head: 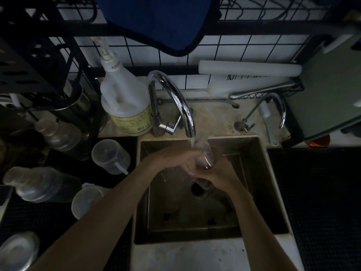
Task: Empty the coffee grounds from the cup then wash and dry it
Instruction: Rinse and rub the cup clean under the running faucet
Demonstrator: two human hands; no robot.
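With both your left hand (183,161) and right hand (216,173) curled round the cup (205,159) under the tap (175,100) stream above the sink (261,153), turn it so water sweeps every inner wall.

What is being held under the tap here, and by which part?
A clear cup, tilted under the running faucet. Both hands meet around its lower body and base, the left hand and the right hand; the exact grip is blurred.

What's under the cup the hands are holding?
Below the cup lies the sink, with its dark drain hole and a few dark specks on the bottom. The hands cover the cup's base, so that cannot be seen.
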